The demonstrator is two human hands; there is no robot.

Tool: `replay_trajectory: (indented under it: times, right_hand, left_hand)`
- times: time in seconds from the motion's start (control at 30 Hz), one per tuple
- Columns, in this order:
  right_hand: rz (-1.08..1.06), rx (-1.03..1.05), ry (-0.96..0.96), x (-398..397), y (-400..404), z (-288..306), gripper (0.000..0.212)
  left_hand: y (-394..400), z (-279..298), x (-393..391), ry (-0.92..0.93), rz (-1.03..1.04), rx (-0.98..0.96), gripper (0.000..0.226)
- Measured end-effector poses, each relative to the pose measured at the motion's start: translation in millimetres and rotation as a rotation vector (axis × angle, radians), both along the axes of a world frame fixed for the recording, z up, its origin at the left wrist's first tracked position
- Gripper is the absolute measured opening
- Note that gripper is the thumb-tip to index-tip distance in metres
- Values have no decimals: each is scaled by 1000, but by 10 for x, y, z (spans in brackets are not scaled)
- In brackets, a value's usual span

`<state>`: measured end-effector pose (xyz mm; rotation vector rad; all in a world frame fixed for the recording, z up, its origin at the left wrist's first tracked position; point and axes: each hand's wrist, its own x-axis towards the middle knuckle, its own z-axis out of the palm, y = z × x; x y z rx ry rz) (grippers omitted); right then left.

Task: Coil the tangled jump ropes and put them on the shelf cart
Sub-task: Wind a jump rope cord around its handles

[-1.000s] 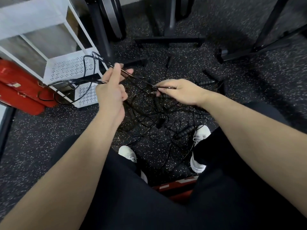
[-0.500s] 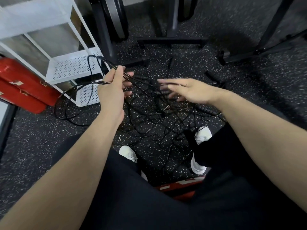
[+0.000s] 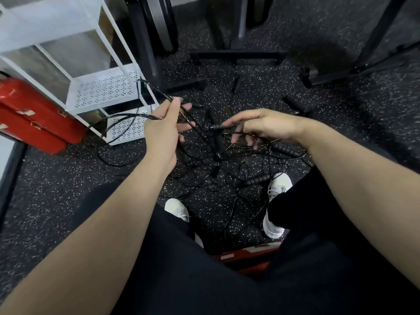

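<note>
Black ropes (image 3: 216, 160) lie tangled on the speckled floor (image 3: 56, 183) between two white shoes (image 3: 276, 189). Left hand (image 3: 162, 130) grips several loops of cord, which arc out toward the white cart (image 3: 106, 87) beside it. Right hand (image 3: 263, 126), fingers curled, pinches a ribbed handle (image 3: 219, 128) above the tangle. Red cases (image 3: 31, 114) sit left of the cart.

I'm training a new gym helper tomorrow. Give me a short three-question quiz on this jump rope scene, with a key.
1. True or false: the left hand grips loops of rope.
2. The white shelf cart stands on which side of the person: A left, B right, C behind?
3. What colour are the cases beside the cart?

Key: 1 true; 2 A; 3 red.
</note>
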<state>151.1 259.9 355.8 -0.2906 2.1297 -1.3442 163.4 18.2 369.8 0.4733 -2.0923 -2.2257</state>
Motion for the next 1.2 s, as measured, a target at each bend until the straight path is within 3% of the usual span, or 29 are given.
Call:
replay_trajectory:
  times: [0.13,0.2,0.37,0.47,0.6,0.77,0.9,1.0,1.13,1.2]
  right_hand:
    - [-8,354,309,-30,-106,-131,29]
    - [-59,378,391,-88,-181,-158,19]
    - [356,609,171,-58,-337,-280,22]
    - [336,606,108,-18,-419,-330,15]
    - [327,773,236,-10,-475,-515,25]
    - [410,651,-108,69,-397,-652,34]
    - [536,664,-115,204,-580,-696,56]
    - [367,610,-44,252,-581,-854,35]
    - [2,440,-312,194,-602,-1017,33]
    - [-148,441,-318,120,-542,-1098,38]
  left_hand:
    - [85,72,56,-7,-54,-18,15]
    - [117,113,65,0,-72,-1,13]
    - [133,228,64,31,-160,90,14]
    - [134,320,76,57,-229,175,15]
    - [123,422,82,79,-249,230,15]
    - [56,528,81,95,-242,295,13]
    - [35,559,68,101,-217,269,12]
    - [42,605,85,77,-260,259,12]
    - [55,678,126,22,-378,160,14]
    - [34,682,126,-18,-405,124,15]
